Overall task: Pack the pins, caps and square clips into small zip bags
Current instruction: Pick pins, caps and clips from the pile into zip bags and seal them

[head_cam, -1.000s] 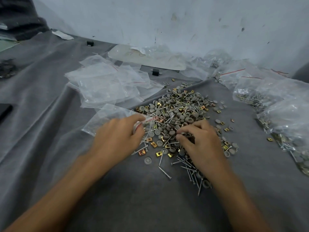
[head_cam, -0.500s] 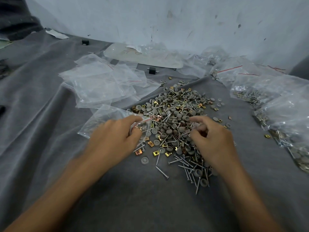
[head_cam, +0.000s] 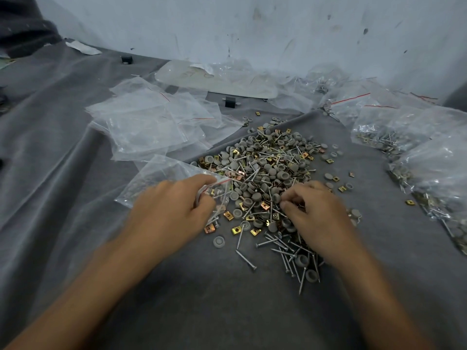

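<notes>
A mixed heap of grey round caps, metal pins and gold square clips lies on the grey cloth in the middle. My left hand pinches the mouth of a small clear zip bag at the heap's left edge; a few pins and caps show inside it. My right hand rests on the near right of the heap with fingers curled, picking among the parts; what it pinches is hidden. Loose pins and a lone cap lie nearest to me.
A stack of empty zip bags lies at the back left. Filled bags crowd the right edge. A white flat piece and small black blocks sit near the wall. Grey cloth covers the table.
My right hand moved from the middle of the heap out to the right, then back down onto its near right part. My left hand kept its hold on the bag.
</notes>
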